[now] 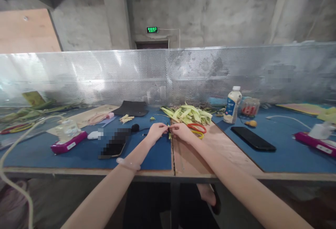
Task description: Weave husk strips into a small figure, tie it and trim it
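Observation:
My left hand (157, 131) and my right hand (182, 131) meet over the seam of the table, fingertips pinched close together. Between them is something small and thin, dark with a bit of pale green below; its kind is too small to tell. Just behind my right hand lies a heap of pale green, husk-like strips (189, 113). Looped handles (197, 128), red and yellow, show beside my right wrist, the rest of that tool hidden. A round black object with a cord (135, 127) lies left of my left hand.
Phones lie at left (114, 147) and right (253, 138). A milk-type bottle (232, 106) stands by a clear jar (250, 107). Purple power strips (69, 142) sit on both sides. A perforated metal screen (105, 78) closes off the back; the table's front edge (78, 171) is near.

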Action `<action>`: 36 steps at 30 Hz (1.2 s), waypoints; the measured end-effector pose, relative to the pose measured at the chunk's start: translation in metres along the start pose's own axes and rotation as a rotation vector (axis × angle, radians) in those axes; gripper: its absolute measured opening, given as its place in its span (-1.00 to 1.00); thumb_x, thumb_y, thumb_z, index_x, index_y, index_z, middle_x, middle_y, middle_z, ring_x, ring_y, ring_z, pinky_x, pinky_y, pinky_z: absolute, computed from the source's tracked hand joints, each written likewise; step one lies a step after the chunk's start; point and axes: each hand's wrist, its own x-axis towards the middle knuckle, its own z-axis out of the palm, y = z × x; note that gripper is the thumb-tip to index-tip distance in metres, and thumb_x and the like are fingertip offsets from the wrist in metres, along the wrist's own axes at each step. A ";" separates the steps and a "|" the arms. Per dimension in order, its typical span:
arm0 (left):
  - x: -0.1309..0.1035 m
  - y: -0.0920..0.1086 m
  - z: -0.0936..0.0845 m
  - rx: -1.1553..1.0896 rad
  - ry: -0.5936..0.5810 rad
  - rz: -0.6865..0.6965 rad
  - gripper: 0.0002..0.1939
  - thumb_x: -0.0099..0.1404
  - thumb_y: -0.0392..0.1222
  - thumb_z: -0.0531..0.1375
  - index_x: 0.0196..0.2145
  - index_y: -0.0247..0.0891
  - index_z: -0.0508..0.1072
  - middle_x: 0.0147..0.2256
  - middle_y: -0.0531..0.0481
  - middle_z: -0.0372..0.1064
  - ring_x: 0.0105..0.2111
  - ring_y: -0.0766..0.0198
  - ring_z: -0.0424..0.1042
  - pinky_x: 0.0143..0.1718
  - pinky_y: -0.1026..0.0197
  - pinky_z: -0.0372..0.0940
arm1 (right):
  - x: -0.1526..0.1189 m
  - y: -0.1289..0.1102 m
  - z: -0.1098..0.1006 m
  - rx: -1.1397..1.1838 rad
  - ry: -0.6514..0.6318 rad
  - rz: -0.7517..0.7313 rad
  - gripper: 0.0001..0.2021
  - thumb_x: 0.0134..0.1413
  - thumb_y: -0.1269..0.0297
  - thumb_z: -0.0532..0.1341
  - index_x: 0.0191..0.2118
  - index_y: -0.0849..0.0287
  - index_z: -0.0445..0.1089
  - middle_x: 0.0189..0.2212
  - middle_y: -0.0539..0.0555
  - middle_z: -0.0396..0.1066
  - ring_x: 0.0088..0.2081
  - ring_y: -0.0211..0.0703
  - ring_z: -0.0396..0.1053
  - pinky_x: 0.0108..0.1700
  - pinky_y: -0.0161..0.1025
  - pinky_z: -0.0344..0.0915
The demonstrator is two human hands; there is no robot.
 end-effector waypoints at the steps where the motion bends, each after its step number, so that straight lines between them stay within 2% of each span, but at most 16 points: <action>1: 0.000 0.000 0.000 0.000 0.002 0.000 -0.76 0.26 -0.13 0.09 -0.20 -0.34 0.38 -0.26 -0.05 0.38 -0.32 0.28 0.40 -0.32 0.13 0.34 | 0.000 0.000 0.000 -0.005 0.003 -0.003 -0.75 0.16 0.19 0.10 -0.21 0.30 0.35 -0.53 -0.05 0.32 -0.54 -0.37 0.27 -0.44 -0.33 0.28; 7: 0.000 0.001 0.000 -0.010 -0.001 -0.003 -0.76 0.26 -0.13 0.09 -0.21 -0.35 0.38 -0.26 -0.05 0.39 -0.33 0.28 0.40 -0.32 0.14 0.34 | -0.001 -0.004 0.001 -0.075 0.033 -0.015 -0.75 0.16 0.18 0.10 -0.30 0.30 0.36 -0.55 -0.05 0.31 -0.53 -0.36 0.28 -0.41 -0.32 0.28; 14: 0.001 0.001 0.000 -0.025 0.001 -0.011 -0.76 0.27 -0.13 0.09 -0.20 -0.35 0.38 -0.27 -0.04 0.38 -0.35 0.29 0.40 -0.34 0.15 0.35 | -0.002 -0.009 0.000 -0.188 0.096 -0.064 -0.77 0.13 0.21 0.13 -0.36 0.31 0.36 -0.48 -0.02 0.34 -0.43 -0.30 0.32 -0.32 -0.27 0.29; 36: 0.004 -0.003 0.001 -0.027 0.008 -0.032 -0.76 0.26 -0.13 0.09 -0.19 -0.34 0.37 -0.26 -0.05 0.38 -0.35 0.29 0.40 -0.34 0.15 0.35 | -0.004 -0.014 0.003 -0.392 0.128 -0.069 -0.77 0.15 0.21 0.11 -0.35 0.30 0.35 -0.44 0.00 0.35 -0.38 -0.29 0.33 -0.27 -0.23 0.31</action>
